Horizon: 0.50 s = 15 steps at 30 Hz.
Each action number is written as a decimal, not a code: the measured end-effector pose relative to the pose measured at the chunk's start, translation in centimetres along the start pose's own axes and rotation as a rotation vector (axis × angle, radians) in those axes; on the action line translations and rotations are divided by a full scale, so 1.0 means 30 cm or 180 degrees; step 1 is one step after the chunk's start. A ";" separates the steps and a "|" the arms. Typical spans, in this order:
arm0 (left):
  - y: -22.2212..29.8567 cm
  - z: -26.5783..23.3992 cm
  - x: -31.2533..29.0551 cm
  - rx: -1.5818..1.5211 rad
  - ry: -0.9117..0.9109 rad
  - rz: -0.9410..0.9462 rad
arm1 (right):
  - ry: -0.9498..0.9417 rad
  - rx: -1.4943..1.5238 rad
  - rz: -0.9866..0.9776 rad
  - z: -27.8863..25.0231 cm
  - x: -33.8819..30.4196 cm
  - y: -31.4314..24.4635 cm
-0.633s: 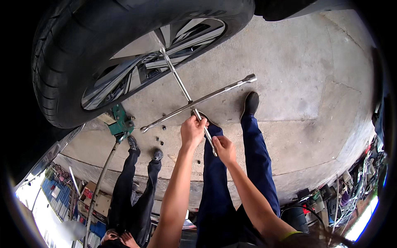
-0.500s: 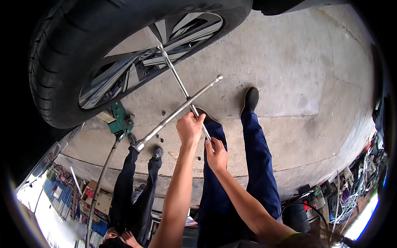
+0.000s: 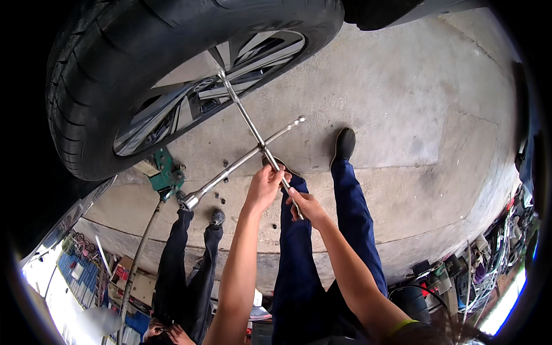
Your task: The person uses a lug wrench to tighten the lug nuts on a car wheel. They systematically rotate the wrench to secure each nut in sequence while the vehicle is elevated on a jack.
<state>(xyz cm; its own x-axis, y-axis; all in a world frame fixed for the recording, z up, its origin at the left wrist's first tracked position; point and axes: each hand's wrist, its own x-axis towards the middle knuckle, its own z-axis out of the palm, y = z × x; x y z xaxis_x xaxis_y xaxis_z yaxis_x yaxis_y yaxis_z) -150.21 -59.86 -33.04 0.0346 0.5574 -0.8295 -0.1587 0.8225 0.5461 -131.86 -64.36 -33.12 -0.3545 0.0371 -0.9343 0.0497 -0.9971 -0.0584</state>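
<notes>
A chrome four-way lug wrench (image 3: 247, 123) slants down from the wheel. Its far end reaches the face of the alloy rim (image 3: 187, 112), where the exact contact is too small to make out. My left hand (image 3: 266, 187) is closed round the near shaft, just below the cross joint. Close beside it, my right hand (image 3: 305, 206) grips the same shaft lower down, with the tip of the shaft poking out below the fingers. The crossbar runs from a larger socket at lower left to a thinner end at upper right. The black tyre (image 3: 86, 109) surrounds the rim.
A green floor jack (image 3: 165, 172) with a long handle stands by the tyre. Another person's dark-trousered legs (image 3: 172, 259) are to the left, hands low. Several small dark nuts lie on the concrete floor (image 3: 397, 121). Clutter (image 3: 489, 270) lines the right edge, near a black bucket (image 3: 411, 302).
The lug wrench's crossbar has turned a little, its upper-right end now lower and looking shorter. My right hand has shifted on the shaft, leaving the tip showing. Both hands still hold the wrench.
</notes>
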 end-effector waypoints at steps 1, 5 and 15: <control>0.023 0.013 -0.001 0.0618 0.0226 0.0056 | 0.0776 -0.0504 -0.0590 0.036 -0.009 0.017; 0.158 0.108 -0.027 0.1971 0.0817 -0.0133 | 0.2603 -0.1522 -0.1832 0.181 -0.041 0.073; 0.041 0.018 0.043 -0.0433 0.0174 -0.0386 | -0.1310 0.0650 0.0511 -0.057 0.121 -0.010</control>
<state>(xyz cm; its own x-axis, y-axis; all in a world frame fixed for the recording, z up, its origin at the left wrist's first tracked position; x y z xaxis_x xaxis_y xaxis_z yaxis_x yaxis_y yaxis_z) -149.81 -58.06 -33.36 0.0084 0.4452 -0.8954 -0.2887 0.8584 0.4241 -131.55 -63.82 -37.09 -0.6992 -0.1069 -0.7069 -0.0356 -0.9823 0.1837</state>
